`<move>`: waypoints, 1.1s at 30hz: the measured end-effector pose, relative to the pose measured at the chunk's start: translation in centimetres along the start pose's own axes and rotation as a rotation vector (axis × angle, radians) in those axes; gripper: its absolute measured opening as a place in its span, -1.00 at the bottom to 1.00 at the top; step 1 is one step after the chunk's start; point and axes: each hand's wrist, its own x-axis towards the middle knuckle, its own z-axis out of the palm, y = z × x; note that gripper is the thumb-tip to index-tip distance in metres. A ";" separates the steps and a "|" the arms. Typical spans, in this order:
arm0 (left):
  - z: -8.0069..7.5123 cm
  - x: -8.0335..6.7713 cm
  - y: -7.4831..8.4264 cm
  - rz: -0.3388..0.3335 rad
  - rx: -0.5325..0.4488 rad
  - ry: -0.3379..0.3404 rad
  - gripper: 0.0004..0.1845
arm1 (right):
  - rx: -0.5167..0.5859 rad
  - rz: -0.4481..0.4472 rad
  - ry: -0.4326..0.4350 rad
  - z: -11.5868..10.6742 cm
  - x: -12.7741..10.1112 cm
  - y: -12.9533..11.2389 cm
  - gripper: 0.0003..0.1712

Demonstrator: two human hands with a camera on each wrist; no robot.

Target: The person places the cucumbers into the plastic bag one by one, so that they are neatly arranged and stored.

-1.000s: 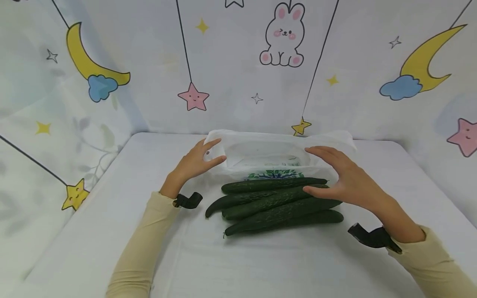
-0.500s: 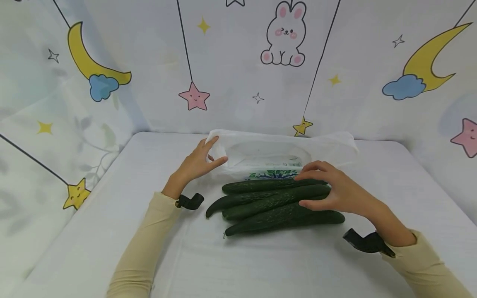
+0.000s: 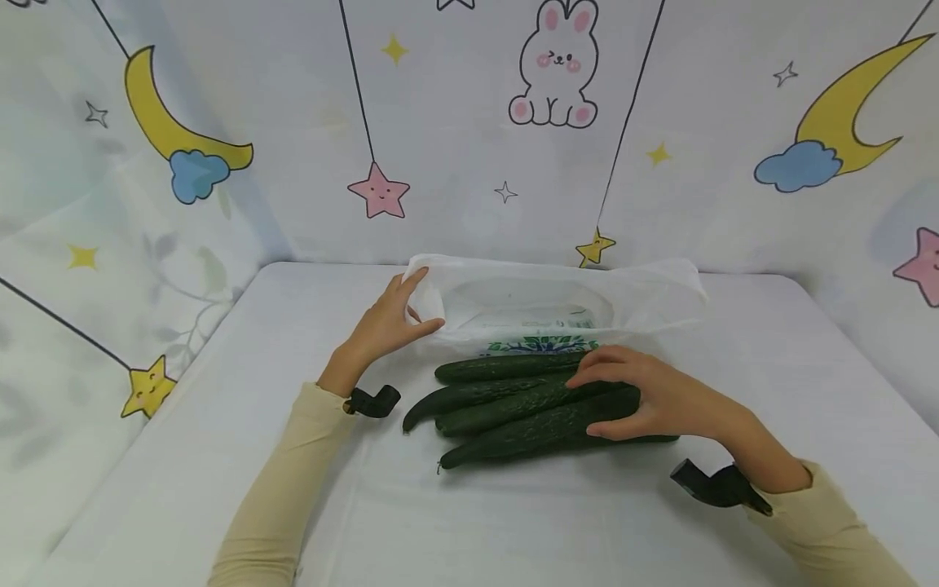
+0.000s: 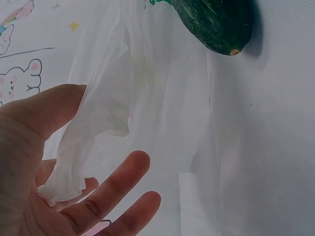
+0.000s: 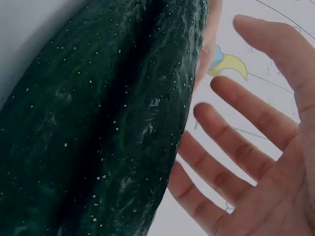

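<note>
Here on the left, the left hand (image 3: 381, 322) has its fingers spread at the near corner of a thin, white, translucent plastic bag (image 3: 653, 297), the film running between thumb and fingers without a tight pinch; it looks to be propping that end so the mouth gapes. Moving right, a sheaf of long, dark-green, bumpy-skinned cucumbers (image 3: 524, 405) lies on the white cloth-covered table (image 3: 440, 522) just in front of the bag, side by side, probably for easy reach. Over their right-hand ends comes the right hand (image 3: 653, 395), thumb and fingers apart, nothing gripped. Now the markings: a blue-and-green tree print (image 3: 543, 346) on the bag's front, then faint green lettering (image 3: 575, 321) above, too small to read; no brand legible.
</note>
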 end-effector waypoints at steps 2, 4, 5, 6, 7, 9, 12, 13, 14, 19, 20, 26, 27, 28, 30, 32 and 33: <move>-0.1 0.0 0.1 0.003 0.006 0.002 -0.08 | 0.017 -0.003 -0.020 0.1 0.0 0.1 -0.53; -0.2 0.1 0.2 0.010 0.013 0.002 -0.08 | 0.027 -0.011 -0.033 0.0 0.0 0.1 -0.56; -0.2 0.1 0.2 0.014 0.017 0.003 -0.08 | 0.028 -0.018 -0.037 0.0 0.0 0.2 -0.58; -0.2 0.1 0.2 0.017 0.019 0.004 -0.09 | 0.030 -0.026 -0.040 -0.1 0.1 0.2 -0.59; -0.2 0.1 0.3 0.020 0.021 0.005 -0.09 | 0.028 -0.033 -0.041 -0.1 0.1 0.3 -0.60; -0.3 0.1 0.3 0.021 0.026 0.004 -0.09 | 0.025 -0.047 -0.045 0.0 0.0 0.4 -0.60; -0.2 0.0 0.2 0.015 0.031 -0.001 -0.08 | 0.013 -0.066 -0.056 0.3 -0.1 0.6 -0.60; -0.1 0.0 0.1 0.015 0.031 -0.001 -0.08 | 0.006 -0.067 -0.059 0.4 -0.1 0.7 -0.60; 0.0 0.0 0.1 0.016 0.031 0.002 -0.08 | -0.004 -0.067 -0.063 0.5 -0.1 0.7 -0.59; 0.3 0.0 -0.1 0.026 0.012 0.014 -0.07 | -0.090 -0.060 -0.071 1.0 -0.3 0.9 -0.47; 0.3 0.0 -0.1 0.027 0.007 0.014 -0.07 | -0.109 -0.063 -0.070 1.0 -0.2 0.9 -0.44; 0.5 0.1 -0.1 0.034 -0.009 0.023 -0.07 | -0.145 -0.086 -0.041 1.0 0.0 0.8 -0.41; 0.5 0.1 -0.1 0.034 -0.009 0.026 -0.07 | -0.143 -0.088 -0.036 1.0 0.0 0.8 -0.43; 0.5 0.0 -0.1 0.036 -0.005 0.027 -0.07 | -0.140 -0.089 -0.030 1.0 0.0 0.8 -0.44; 0.4 0.0 0.0 0.037 0.000 0.027 -0.06 | -0.132 -0.086 -0.019 1.1 0.1 0.7 -0.45; 0.3 -0.1 0.0 0.039 0.009 0.023 -0.06 | -0.124 -0.084 -0.004 1.2 0.1 0.6 -0.47; 0.2 -0.1 0.0 0.041 0.016 0.021 -0.06 | -0.121 -0.082 0.003 1.3 0.2 0.5 -0.47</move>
